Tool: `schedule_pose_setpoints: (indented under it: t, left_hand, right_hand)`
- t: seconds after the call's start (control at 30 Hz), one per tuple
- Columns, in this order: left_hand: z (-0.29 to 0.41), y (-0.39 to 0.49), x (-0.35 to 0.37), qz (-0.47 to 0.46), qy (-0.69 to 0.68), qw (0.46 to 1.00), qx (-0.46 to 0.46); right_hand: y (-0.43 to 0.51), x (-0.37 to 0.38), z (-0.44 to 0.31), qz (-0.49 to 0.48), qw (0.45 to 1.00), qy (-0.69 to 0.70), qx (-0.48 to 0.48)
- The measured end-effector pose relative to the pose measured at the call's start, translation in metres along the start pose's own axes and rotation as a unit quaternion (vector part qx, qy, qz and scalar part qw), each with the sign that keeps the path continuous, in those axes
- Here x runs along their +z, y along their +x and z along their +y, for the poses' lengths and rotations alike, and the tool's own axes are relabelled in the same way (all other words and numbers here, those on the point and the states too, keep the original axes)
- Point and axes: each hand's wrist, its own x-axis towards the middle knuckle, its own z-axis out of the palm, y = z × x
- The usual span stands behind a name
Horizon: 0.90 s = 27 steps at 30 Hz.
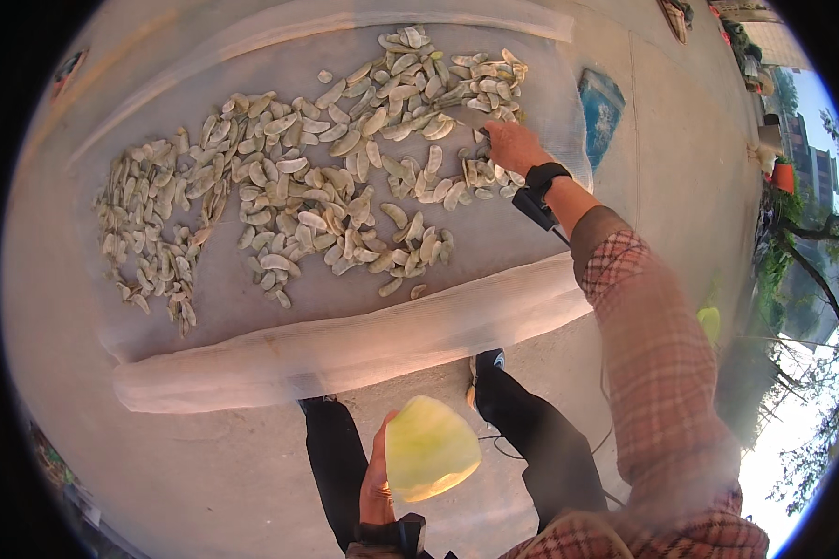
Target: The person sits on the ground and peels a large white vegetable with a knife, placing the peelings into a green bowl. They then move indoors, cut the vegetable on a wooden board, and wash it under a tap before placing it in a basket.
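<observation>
Many pale, flat slices point(307, 202), some curved, lie spread over a sheet of fine mesh point(349, 300) on the ground; they look like cut pieces of a gourd or similar vegetable. My left hand point(376, 482) holds a large pale-green piece of gourd or melon point(430, 447) between my legs, nearer to me than the mesh. Stretched out over the right end of the slices, my right hand point(514, 147) is closed on what looks like a knife point(472, 120), its blade pointing left just above them. A dark band and a small device sit on that wrist.
The mesh's near edge is rolled or folded point(363, 349) in front of my feet. A worn blue flat object point(600, 115) lies by its right end. A thin cable runs beside my right leg. An orange pot point(783, 177) and plants stand farther right.
</observation>
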Motion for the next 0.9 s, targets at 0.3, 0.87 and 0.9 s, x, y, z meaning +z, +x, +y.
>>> schedule_pose_setpoints:
  t: [0.3,0.87,0.9]
  left_hand:
    - [-0.003,-0.015,-0.001,0.010,0.012,1.000,-0.014]
    - [0.000,-0.003,0.002,-0.013,0.042,0.999,-0.011]
    - [0.001,-0.003,0.002,-0.012,0.044,0.999,-0.010]
  right_hand:
    - [-0.129,-0.005,0.028,-0.087,0.995,0.040,-0.041]
    - [-0.178,0.010,0.046,-0.173,0.983,0.052,0.028]
    - [-0.165,0.007,0.047,-0.132,0.989,0.059,0.019]
